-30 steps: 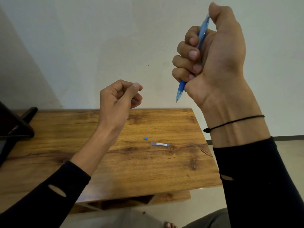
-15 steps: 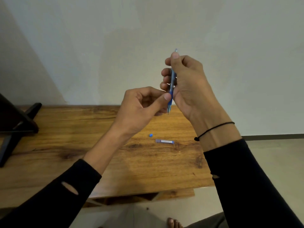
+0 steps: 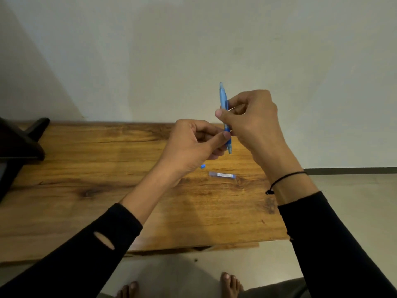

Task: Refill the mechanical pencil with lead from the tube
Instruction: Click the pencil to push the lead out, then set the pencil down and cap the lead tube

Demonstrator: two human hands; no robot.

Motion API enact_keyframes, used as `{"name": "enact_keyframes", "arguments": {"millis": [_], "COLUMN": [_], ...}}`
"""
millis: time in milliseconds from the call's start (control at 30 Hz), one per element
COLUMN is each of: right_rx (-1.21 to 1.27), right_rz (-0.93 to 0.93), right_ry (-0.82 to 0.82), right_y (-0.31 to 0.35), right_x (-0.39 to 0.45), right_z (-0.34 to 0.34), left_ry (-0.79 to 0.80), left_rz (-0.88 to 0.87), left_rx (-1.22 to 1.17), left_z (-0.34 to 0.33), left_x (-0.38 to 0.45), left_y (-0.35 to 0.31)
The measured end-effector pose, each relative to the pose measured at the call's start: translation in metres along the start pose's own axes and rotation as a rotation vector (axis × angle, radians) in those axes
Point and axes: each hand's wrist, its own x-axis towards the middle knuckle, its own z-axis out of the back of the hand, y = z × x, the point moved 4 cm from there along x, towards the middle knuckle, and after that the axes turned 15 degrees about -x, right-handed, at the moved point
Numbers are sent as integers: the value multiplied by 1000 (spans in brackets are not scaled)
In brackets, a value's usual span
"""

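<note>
Pencil: I saw the blue mechanical pencil [image 3: 224, 108] held nearly upright above the far edge of the worktop [image 3: 107, 168], tip pointing down.
Right hand: my right hand [image 3: 253, 123] was pinching the pencil at its middle, thumb in front and fingers curled behind the barrel.
Left hand: my left hand [image 3: 191, 147] was closed on the pencil's lower grip, just below the right hand, thumb pressed against it.
Lead tube: the small clear tube [image 3: 222, 175] lay flat on the worktop below the pencil, apart from both hands.
Blue cap: a tiny blue piece [image 3: 202, 166] sat on the worktop just left of the tube, partly hidden behind my left hand.
Dark stand: a black object [image 3: 19, 145] stood at the worktop's left end, well apart from the pencil.
</note>
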Motion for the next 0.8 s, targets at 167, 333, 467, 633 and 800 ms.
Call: {"name": "enact_keyframes", "arguments": {"millis": [167,333,467,633,800], "right_rx": [-279,-568,-610,-607,-604], "right_rz": [-28,-105,-138,-116,-105], "right_ry": [48,163,232,200,225], "right_y": [-34,-93,-120,-126,-127], "right_x": [8,18,20,20,20], "right_z": [-22,-45,-60,-67,-67], "left_ry": [17,-37,-73,-92,-103], "left_rz": [14,9,7,-3,-8], "left_rx": [168,173,145,145,138], "left_z": [2,11,15,18,20], "left_x": [7,17,22,22,23], "left_y": [27,43,47,49,46]}}
